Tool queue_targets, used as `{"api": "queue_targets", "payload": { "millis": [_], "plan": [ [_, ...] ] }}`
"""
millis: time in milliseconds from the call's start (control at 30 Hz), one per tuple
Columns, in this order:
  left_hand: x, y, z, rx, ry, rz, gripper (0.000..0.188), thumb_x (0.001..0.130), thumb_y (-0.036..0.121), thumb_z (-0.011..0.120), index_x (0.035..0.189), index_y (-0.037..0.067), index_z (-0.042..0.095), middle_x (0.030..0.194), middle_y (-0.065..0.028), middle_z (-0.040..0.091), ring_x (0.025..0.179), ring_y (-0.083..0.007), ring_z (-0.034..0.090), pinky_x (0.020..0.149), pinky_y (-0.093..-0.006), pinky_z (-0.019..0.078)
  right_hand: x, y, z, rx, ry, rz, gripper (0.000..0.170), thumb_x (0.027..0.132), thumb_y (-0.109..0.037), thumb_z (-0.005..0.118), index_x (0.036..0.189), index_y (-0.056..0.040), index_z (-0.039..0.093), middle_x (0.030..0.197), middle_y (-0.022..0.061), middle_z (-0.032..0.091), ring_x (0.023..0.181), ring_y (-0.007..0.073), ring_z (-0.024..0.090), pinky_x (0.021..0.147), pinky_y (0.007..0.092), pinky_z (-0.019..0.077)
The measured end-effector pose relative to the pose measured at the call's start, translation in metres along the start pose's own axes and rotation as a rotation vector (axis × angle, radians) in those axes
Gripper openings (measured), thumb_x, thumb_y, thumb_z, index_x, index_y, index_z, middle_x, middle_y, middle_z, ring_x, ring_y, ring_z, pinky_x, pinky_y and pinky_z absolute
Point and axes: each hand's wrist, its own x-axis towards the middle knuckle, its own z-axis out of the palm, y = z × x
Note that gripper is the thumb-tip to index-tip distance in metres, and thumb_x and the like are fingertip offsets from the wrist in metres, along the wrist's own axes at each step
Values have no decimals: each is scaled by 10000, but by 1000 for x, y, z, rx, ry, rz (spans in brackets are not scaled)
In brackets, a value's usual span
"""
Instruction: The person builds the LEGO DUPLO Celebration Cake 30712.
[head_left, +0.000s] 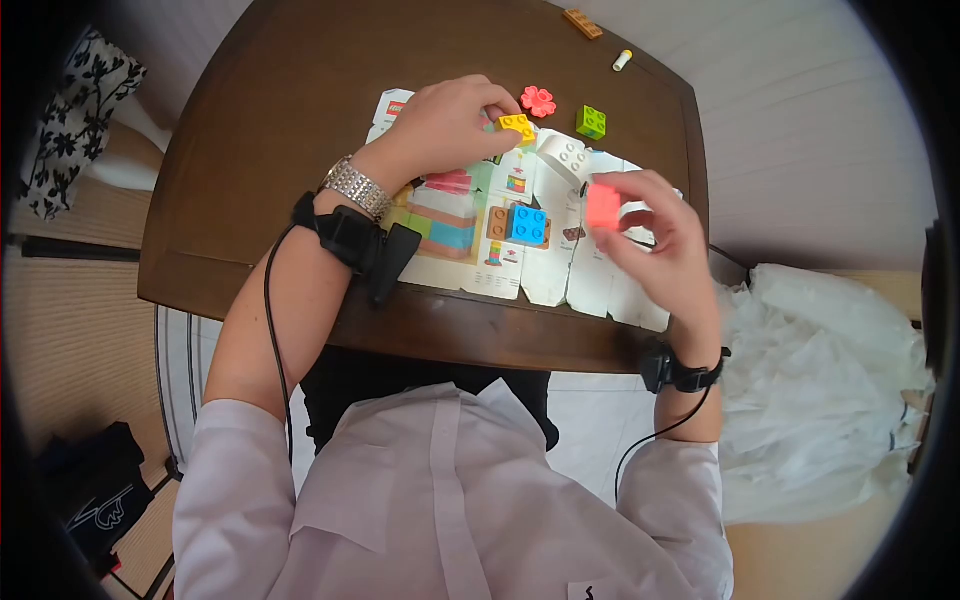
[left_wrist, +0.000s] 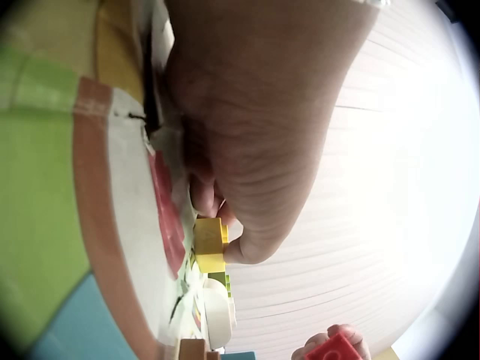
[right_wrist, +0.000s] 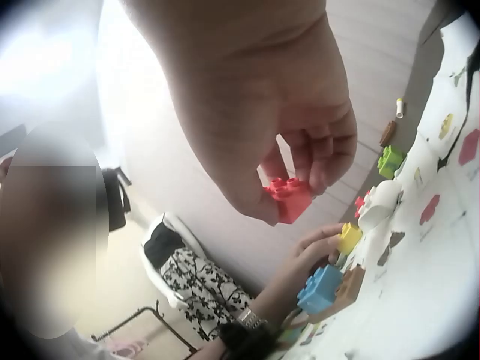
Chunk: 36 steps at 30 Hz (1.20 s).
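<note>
My right hand [head_left: 665, 240] pinches a red toy brick [head_left: 603, 207] between thumb and fingers, raised above the paper sheet. At the sheet's upper part, my left hand [head_left: 450, 122] has thumb and fingertips on a yellow brick [head_left: 517, 127]; in the left wrist view the thumb presses against the side of that yellow brick [left_wrist: 210, 245]. Between the hands, a blue brick [head_left: 527, 225] sits on part of a brown brick [head_left: 497, 224]. A white rounded brick [head_left: 563, 158] lies just right of the yellow one.
Beyond the hands on the dark table [head_left: 250, 200] are a pink flower piece [head_left: 538, 101], a green brick [head_left: 591, 122], a small white-and-yellow piece [head_left: 622, 61] and a brown piece [head_left: 583, 24] near the far edge. A creased printed sheet [head_left: 545, 280] lies under the bricks.
</note>
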Motion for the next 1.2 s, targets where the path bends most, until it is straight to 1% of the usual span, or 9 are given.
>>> {"api": "queue_targets", "payload": {
  "millis": [33, 167, 267, 367, 500, 567, 900, 1067, 1200],
  "plan": [
    [0, 0, 0, -2, 1, 6, 395, 874, 389, 770, 1149, 105, 767, 1058, -48, 727, 954, -217, 679, 891, -356, 537, -2, 1, 8, -31, 7, -25, 467, 843, -31, 783, 1297, -106, 700, 1134, 37, 689, 998, 141, 684, 767, 280, 569],
    [0, 0, -2, -13, -16, -8, 399, 876, 401, 771, 1146, 107, 767, 1059, -50, 730, 968, -218, 682, 894, -355, 537, 3, -20, 27, -36, -25, 111, 367, 845, -44, 774, 1208, -76, 737, 1113, 66, 690, 938, 186, 694, 712, 306, 575],
    [0, -1, -1, -7, -8, 8, 392, 875, 393, 771, 1144, 107, 767, 1060, -49, 728, 963, -214, 681, 892, -354, 537, 9, -15, 31, -127, -112, 23, 389, 842, -36, 765, 1228, -60, 728, 1094, 79, 671, 907, 205, 686, 705, 321, 570],
    [-1, 0, -1, -29, 3, -4, 389, 872, 388, 770, 1143, 109, 768, 1066, -46, 724, 958, -213, 681, 888, -354, 535, 12, -16, 36, -201, -116, -20, 426, 829, -8, 749, 1250, -69, 740, 1070, 53, 659, 885, 148, 640, 693, 273, 539],
    [-1, -1, -1, -24, 3, 4, 388, 869, 386, 769, 1142, 111, 768, 1078, -45, 722, 965, -214, 683, 889, -358, 534, 15, -20, 39, -199, -135, 13, 469, 827, 13, 735, 1288, -77, 741, 1105, 67, 655, 888, 158, 638, 708, 288, 548],
    [-1, -2, -1, -21, -2, 3, 391, 869, 391, 768, 1143, 113, 768, 1082, -45, 721, 969, -217, 685, 893, -359, 533, 15, -20, 38, -119, -131, 27, 490, 847, 27, 721, 1329, -65, 705, 1107, 90, 633, 863, 207, 674, 753, 328, 590],
    [-1, -5, 2, 6, 20, 19, 399, 868, 402, 769, 1145, 113, 767, 1072, -40, 718, 963, -217, 684, 894, -360, 532, 10, -16, 25, -64, -163, 3, 446, 912, -35, 750, 1352, -72, 685, 1178, 101, 663, 913, 198, 680, 795, 305, 581],
    [0, -4, 0, 12, 1, 7, 415, 866, 409, 774, 1151, 107, 764, 1072, -44, 717, 968, -210, 687, 894, -362, 535, 8, -8, 26, -46, 55, -107, 313, 910, -112, 801, 1206, -48, 722, 1175, 90, 692, 961, 169, 677, 791, 293, 575],
    [0, -3, 0, 21, 4, 9, 418, 865, 410, 775, 1153, 106, 765, 1074, -44, 718, 970, -207, 688, 895, -362, 535, 5, -13, 26, -20, 75, -78, 344, 901, -157, 828, 1217, -60, 733, 1184, 77, 703, 972, 161, 679, 754, 279, 574]
  ]
}}
